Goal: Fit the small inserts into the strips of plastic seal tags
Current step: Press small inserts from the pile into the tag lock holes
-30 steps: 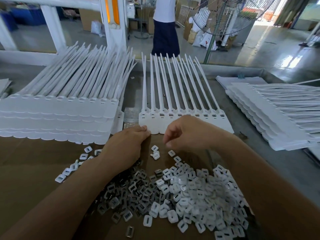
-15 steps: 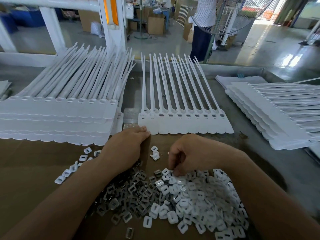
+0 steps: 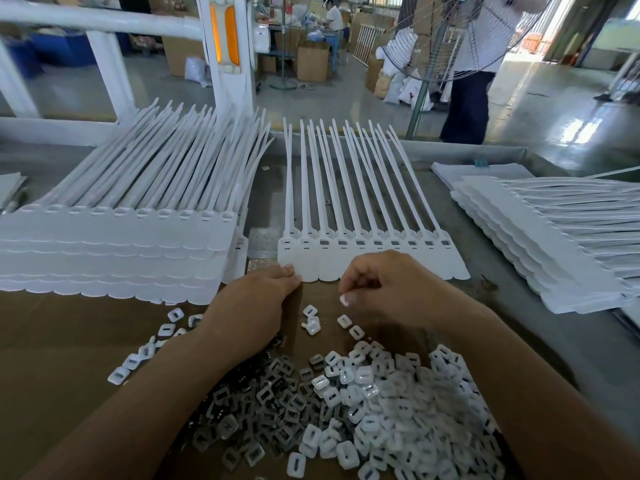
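A strip of white seal tags [image 3: 367,251] lies flat in front of me, its long tails pointing away. My left hand [image 3: 252,306] rests with straight fingers on the strip's near left corner. My right hand [image 3: 391,289] hovers just in front of the strip's near edge, fingers curled, pinching a small white insert [image 3: 344,300] at its fingertips. Below my hands is a heap of white inserts [image 3: 398,410], with grey metal inserts [image 3: 263,403] on its left side. A few loose inserts lie between my hands.
A tall stack of tag strips [image 3: 114,251] stands at the left and another stack [image 3: 554,244] at the right. Brown cardboard [image 3: 69,341] covers the near table. Beyond the table's far edge are a standing fan [image 3: 450,39] and a person [image 3: 467,98].
My right hand dipped into the insert heap, then rose back toward the strip with a white insert in its fingertips. My left hand stayed put. The person behind walked right.
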`<move>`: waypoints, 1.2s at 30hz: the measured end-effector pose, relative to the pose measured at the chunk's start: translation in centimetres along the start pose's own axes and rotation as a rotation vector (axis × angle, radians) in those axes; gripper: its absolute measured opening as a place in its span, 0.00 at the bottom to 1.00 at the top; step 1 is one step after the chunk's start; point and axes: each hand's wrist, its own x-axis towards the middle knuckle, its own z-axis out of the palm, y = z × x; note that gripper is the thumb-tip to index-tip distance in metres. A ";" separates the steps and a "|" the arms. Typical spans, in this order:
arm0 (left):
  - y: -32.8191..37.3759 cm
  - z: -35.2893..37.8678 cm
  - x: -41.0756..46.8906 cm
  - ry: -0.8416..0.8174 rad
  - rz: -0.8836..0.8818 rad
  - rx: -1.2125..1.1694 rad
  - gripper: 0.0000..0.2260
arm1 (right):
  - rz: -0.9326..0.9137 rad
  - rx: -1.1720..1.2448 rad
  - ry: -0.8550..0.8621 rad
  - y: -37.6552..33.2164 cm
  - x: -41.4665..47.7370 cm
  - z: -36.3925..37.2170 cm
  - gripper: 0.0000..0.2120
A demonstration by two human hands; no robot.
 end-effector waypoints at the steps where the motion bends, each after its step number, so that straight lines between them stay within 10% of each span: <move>1: 0.1 0.0 0.0 0.008 0.002 -0.005 0.24 | 0.006 -0.004 0.033 0.0 0.4 -0.2 0.08; 36: 0.4 -0.7 -0.2 0.007 0.040 0.003 0.24 | 0.236 -0.044 0.395 1.6 10.0 1.5 0.09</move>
